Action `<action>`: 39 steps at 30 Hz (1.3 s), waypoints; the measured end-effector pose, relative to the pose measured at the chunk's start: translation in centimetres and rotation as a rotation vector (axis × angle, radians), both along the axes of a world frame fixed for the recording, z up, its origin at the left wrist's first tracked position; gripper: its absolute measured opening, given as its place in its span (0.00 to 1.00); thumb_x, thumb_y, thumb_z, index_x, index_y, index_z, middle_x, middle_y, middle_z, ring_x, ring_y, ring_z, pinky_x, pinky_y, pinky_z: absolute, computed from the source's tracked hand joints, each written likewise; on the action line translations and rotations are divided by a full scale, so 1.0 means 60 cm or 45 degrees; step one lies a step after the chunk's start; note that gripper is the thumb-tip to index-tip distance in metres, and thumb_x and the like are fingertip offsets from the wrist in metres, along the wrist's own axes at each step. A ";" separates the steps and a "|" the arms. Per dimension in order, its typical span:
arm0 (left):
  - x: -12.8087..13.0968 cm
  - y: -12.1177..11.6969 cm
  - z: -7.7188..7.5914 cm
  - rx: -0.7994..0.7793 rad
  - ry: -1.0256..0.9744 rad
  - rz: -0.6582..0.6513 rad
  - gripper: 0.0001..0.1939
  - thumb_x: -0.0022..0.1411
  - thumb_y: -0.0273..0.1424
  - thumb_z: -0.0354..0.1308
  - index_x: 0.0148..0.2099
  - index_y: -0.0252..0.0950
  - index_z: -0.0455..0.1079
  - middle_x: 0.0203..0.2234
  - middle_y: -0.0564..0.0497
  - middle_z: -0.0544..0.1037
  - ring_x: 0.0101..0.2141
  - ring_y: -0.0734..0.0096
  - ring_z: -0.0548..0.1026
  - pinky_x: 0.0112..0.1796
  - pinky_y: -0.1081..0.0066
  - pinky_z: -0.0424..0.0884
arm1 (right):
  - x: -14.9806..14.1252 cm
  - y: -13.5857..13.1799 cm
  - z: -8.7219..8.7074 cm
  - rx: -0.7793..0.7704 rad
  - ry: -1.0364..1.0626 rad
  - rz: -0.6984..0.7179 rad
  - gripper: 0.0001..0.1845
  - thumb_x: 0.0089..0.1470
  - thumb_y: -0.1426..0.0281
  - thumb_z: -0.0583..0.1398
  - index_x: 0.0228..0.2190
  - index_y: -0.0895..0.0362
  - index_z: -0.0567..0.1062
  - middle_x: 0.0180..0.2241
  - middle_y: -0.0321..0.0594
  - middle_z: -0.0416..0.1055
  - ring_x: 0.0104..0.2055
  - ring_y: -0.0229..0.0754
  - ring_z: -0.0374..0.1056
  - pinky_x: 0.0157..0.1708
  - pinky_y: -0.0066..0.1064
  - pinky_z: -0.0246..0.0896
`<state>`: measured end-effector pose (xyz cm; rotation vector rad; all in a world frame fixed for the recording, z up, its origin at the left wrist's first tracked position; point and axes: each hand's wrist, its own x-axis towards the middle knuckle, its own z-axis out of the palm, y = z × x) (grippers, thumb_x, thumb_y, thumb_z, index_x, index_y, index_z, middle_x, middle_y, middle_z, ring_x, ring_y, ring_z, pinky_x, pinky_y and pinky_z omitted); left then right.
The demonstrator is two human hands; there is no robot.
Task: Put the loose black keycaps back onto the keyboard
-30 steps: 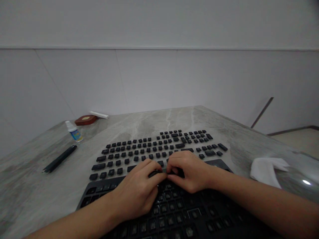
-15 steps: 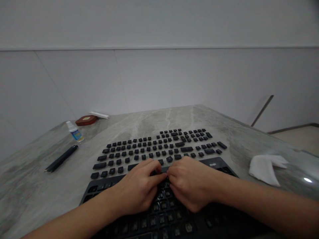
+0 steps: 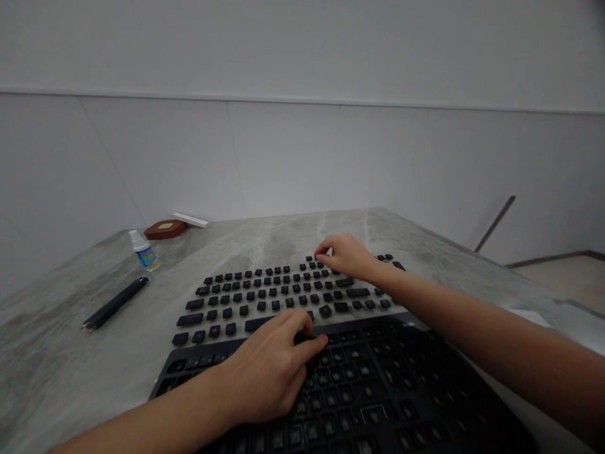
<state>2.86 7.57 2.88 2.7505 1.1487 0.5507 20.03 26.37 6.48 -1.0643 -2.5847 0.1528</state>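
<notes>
A black keyboard (image 3: 368, 372) with its keycaps off and its key sockets bare lies before me. My left hand (image 3: 274, 366) is closed at its far edge, fingers curled and thumb on the frame. Beyond it, loose black keycaps (image 3: 253, 296) are laid out in rows on the table. Over the back row, my right hand (image 3: 343, 255) pinches with thumb and index finger at a small keycap, mostly hidden by the fingertips. My right forearm covers part of the rows on the right.
On the left of the grey marbled table (image 3: 265, 243) stand a small spray bottle (image 3: 145, 252) and dark pen-like sticks (image 3: 116, 304). Farther back lie a reddish-brown box (image 3: 165, 229) and a white strip (image 3: 190, 220). A white cloth (image 3: 529, 316) shows partly behind my right arm.
My right hand has left the keyboard and reached forward to the back row of keycaps. My left hand has stayed on the keyboard. The right arm now hides much of the cloth.
</notes>
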 end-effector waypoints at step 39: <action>0.000 -0.002 -0.003 -0.015 -0.053 0.037 0.22 0.56 0.16 0.48 0.52 0.28 0.71 0.40 0.41 0.69 0.40 0.58 0.67 0.41 0.58 0.74 | 0.077 -0.170 -0.023 -0.624 0.152 0.298 0.05 0.51 0.74 0.64 0.32 0.58 0.80 0.23 0.33 0.72 0.24 0.33 0.61 0.24 0.24 0.53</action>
